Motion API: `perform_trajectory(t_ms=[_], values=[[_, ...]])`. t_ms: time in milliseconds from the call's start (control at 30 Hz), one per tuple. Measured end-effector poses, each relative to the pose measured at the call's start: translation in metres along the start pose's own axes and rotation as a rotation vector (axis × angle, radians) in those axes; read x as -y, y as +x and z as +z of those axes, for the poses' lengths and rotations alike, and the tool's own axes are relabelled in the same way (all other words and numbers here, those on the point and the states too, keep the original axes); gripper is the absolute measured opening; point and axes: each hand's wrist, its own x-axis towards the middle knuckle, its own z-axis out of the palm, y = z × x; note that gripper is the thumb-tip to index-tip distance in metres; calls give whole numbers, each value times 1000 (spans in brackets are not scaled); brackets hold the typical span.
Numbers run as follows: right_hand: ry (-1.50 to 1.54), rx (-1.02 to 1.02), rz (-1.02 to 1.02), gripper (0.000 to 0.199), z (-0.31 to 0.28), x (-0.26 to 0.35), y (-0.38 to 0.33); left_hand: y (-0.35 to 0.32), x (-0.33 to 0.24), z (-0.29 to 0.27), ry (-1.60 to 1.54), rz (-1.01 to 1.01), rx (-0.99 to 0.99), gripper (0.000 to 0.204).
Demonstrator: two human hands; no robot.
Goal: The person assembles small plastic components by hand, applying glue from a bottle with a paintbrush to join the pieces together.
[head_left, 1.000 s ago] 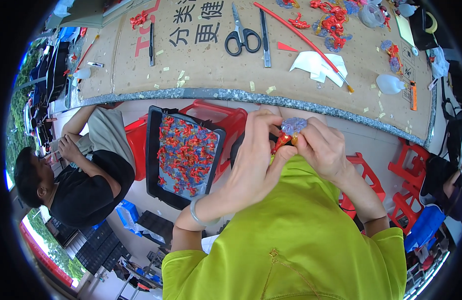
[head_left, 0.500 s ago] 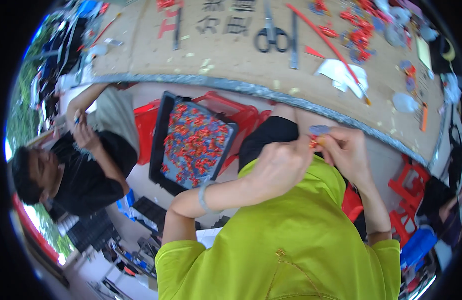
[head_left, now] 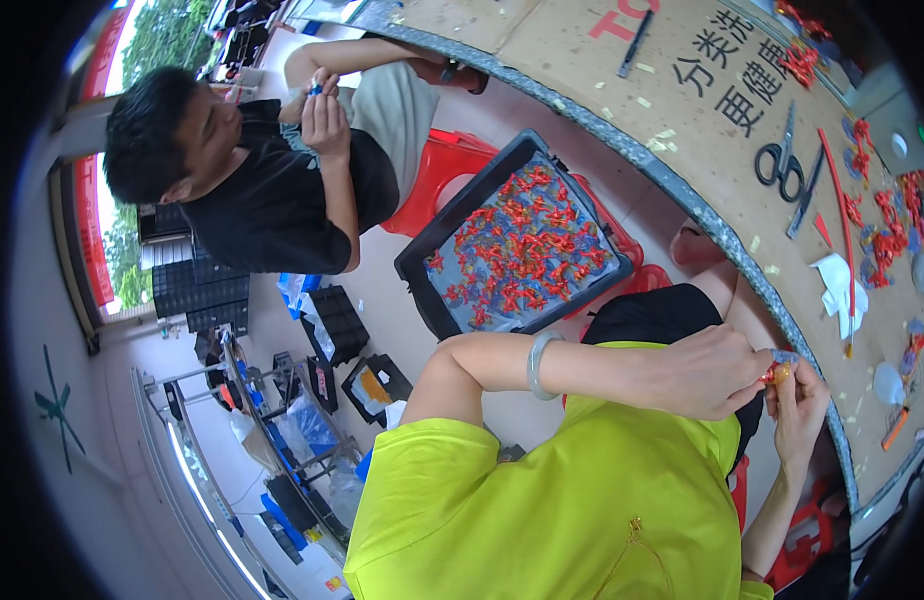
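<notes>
In front of my lime-green shirt, my right hand (head_left: 801, 402) pinches a small red, yellow and blue-grey plastic figure (head_left: 779, 372) between thumb and fingers. My left hand (head_left: 720, 372) is closed, its fingertips against the red side of that figure. What those fingers grip is hidden behind the knuckles. A pale bangle (head_left: 542, 366) rings my left wrist. To the left of my knees, a black tray (head_left: 416, 272) lined with a clear sheet bears many similar red and blue pieces (head_left: 522, 250).
The cardboard-covered worktable (head_left: 682, 130) bears black-handled scissors (head_left: 779, 165), a red-handled brush (head_left: 840, 215), a crumpled white tissue (head_left: 837, 290), an orange tool (head_left: 894, 430) and more red pieces (head_left: 887, 240). A person in black (head_left: 272, 190) sits at the left. Red stools (head_left: 437, 175) stand near the tray.
My view has swung left, so the table, tray and seated person appear farther right. My hands stay together at the figure, which is tilted a little differently.
</notes>
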Motion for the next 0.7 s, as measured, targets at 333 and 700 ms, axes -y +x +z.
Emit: perform_trajectory(t_ms=[333, 700], values=[[-779, -155, -639, 6, 13, 17, -5, -1, -1, -10, -476, -203, -45, 16], [-770, -116, -534, 12, 10, 32, -13, -6, -13, -1, -114, -85, -124, 22]])
